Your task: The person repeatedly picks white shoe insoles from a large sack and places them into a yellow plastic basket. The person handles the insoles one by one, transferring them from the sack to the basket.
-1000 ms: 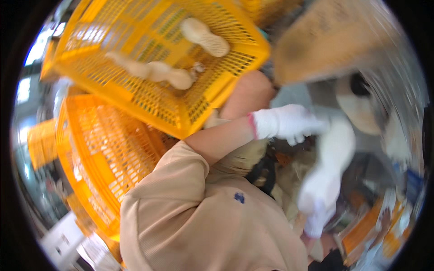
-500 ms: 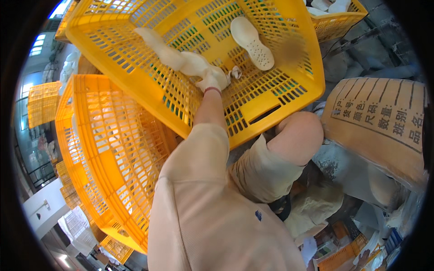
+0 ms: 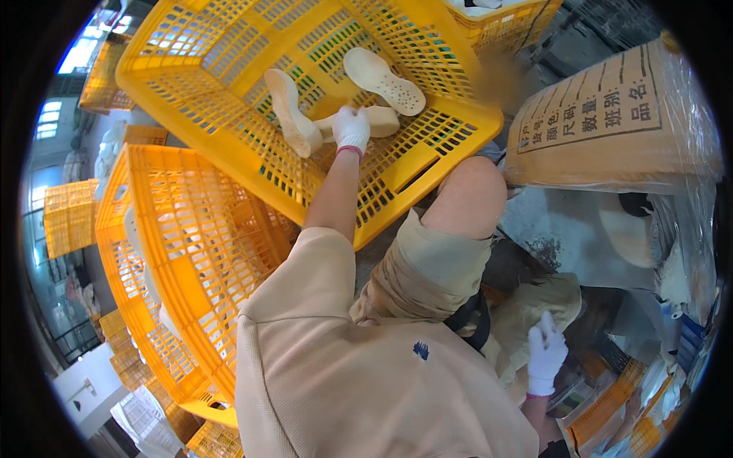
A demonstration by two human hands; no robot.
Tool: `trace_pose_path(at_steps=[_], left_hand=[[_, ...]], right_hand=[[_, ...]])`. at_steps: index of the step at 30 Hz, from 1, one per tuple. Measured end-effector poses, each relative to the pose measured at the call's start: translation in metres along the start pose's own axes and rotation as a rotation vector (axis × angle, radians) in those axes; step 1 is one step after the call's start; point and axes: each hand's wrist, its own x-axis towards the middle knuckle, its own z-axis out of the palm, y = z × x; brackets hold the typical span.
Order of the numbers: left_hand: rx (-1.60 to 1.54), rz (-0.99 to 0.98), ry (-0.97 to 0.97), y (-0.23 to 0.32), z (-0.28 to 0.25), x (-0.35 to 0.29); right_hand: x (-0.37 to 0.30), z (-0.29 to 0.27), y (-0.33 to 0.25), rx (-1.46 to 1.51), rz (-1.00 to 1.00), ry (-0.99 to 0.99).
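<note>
Inside a large yellow plastic basket [image 3: 229, 164] lie several cream-coloured shoe soles. My left hand [image 3: 351, 128], in a white glove, is closed around the middle of one shoe sole [image 3: 383, 120] low in the basket. Beside it a second sole [image 3: 286, 107] rests on its edge to the left. A third sole [image 3: 383, 80], with small holes in one end, lies flat just beyond the hand. At the lower right, my gloved right hand [image 3: 546, 353] is held beside my leg, fingers stretched apart, with nothing in it.
To the left stand stacked orange-yellow baskets [image 3: 179, 267] with pale pieces inside. A plastic-wrapped brown bag [image 3: 595, 145] with dark print sits at the right. Another yellow basket [image 3: 508, 29] stands behind. My bent knee [image 3: 469, 195] is close to the near basket's rim.
My left hand now grips a sole lower in the basket, and the soles at left have shifted. My right hand has come into clear view at the lower right.
</note>
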Motion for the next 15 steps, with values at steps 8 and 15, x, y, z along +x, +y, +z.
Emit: trace_pose_path(at_steps=[8,15], left_hand=[[-0.581,-0.472,0.057,0.061,0.126,0.102],[-0.861,-0.063,-0.009,0.096,0.028,0.061]], right_hand=[[-0.05,0.006,0.019,-0.052,0.374,0.061],[0.005,-0.014,-0.03,-0.184,0.297,-0.078]])
